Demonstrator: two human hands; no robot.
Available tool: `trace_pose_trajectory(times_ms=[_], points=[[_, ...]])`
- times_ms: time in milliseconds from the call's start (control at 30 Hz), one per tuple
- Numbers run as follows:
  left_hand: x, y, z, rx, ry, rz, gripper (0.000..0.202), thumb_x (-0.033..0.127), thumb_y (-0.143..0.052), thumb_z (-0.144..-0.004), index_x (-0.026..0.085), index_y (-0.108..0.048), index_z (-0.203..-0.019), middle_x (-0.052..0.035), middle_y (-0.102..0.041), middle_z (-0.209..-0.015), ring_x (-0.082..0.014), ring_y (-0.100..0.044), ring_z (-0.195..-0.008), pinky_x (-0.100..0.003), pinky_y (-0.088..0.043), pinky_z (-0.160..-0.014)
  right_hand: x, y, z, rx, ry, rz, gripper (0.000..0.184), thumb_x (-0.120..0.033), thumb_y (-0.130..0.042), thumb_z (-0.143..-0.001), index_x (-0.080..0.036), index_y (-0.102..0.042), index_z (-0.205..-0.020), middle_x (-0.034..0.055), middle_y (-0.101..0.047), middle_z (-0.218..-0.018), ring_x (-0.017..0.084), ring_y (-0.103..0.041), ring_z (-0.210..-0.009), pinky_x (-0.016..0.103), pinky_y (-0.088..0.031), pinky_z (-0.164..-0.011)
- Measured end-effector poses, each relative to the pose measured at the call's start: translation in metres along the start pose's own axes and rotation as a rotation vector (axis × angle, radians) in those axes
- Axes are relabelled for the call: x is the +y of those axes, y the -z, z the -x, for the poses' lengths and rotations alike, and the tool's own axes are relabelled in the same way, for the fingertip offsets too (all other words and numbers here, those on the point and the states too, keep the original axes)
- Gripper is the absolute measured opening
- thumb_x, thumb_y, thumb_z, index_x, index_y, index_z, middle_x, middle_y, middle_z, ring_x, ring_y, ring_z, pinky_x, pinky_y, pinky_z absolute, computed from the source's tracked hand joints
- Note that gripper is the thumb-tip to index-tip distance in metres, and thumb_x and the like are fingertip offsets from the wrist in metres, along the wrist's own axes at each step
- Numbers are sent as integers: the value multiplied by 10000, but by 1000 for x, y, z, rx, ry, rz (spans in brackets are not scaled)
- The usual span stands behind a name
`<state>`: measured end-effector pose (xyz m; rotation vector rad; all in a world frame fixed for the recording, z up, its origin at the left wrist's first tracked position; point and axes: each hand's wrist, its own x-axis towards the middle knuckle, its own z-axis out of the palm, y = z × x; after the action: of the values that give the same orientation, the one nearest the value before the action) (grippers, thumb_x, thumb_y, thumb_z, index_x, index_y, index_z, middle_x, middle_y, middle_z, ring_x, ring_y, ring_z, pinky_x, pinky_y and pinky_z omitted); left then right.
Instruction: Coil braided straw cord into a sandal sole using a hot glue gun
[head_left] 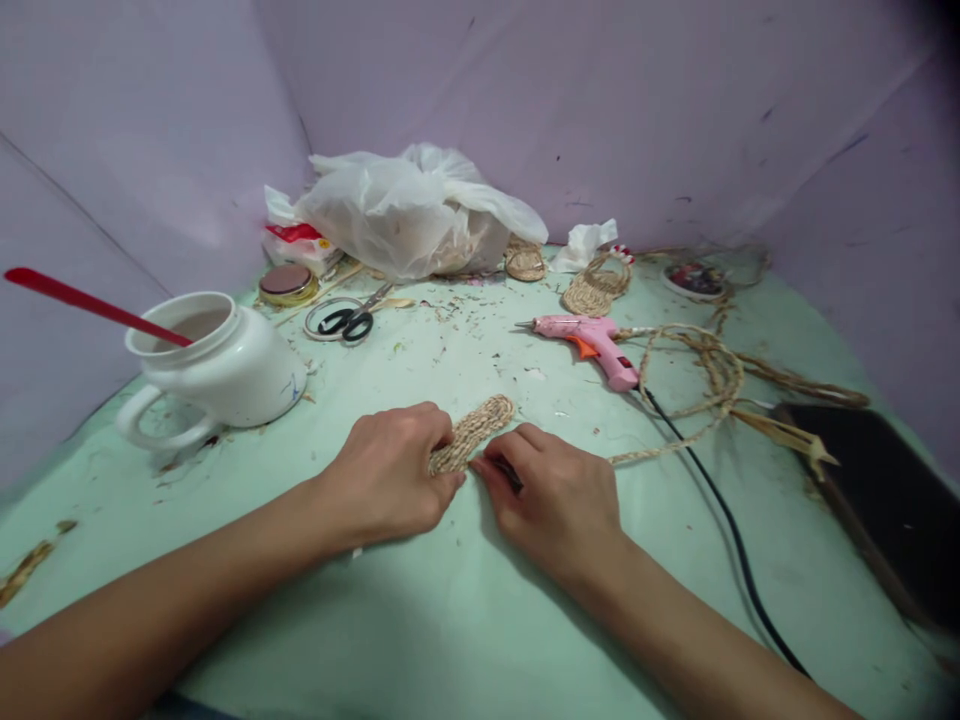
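Note:
A small oval sole of coiled, braided straw cord [480, 425] is held just above the pale green table [420, 640]. My left hand [397, 465] is closed on its near left end, thumb below and fingers over the top. At the sole's right edge, my right hand [555, 490] pinches the braided cord [660, 452], whose free length runs out to the right beneath the hand. Fingers partly hide where the cord meets the sole. Beyond my right hand, a pink glue gun [581, 340] lies on its side, its nozzle pointing left.
On the left stands a white mug [225, 350] holding a red stick [90, 305]. Black-handled scissors [352, 318], a round tin [289, 285] and a white plastic bag [420, 215] lie behind. Small straw slippers [596, 285] sit farther back. A dark phone [885, 500] and black cable [720, 520] are right.

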<state>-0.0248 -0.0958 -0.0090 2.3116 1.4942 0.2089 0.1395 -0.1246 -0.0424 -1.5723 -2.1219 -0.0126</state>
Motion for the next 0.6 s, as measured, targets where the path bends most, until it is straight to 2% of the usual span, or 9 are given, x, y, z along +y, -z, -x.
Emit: trace_pose_trajectory(times_ms=[333,600], points=[[2,0,1,6,-22,-61,78,273,-499,-707,198,-480,-699,11,-514,-717,-140,-494,-605,-272,-342,-555,0,-4,-1,88,21,74,181,-279,-627,-751,-178,-585,-606,-11,-607,-603,134,-559,-539,275,-176,-459],[2,5,-1,-23,-41,-82,77,266,-495,-708,204,-456,-685,22,-528,-720,-135,-484,-594,-267,-308,-525,-1,-5,-3,172,64,164,183,-286,-623,-776,-194,-609,-618,-7,-613,-605,148,-535,-557,280,-224,-498]])
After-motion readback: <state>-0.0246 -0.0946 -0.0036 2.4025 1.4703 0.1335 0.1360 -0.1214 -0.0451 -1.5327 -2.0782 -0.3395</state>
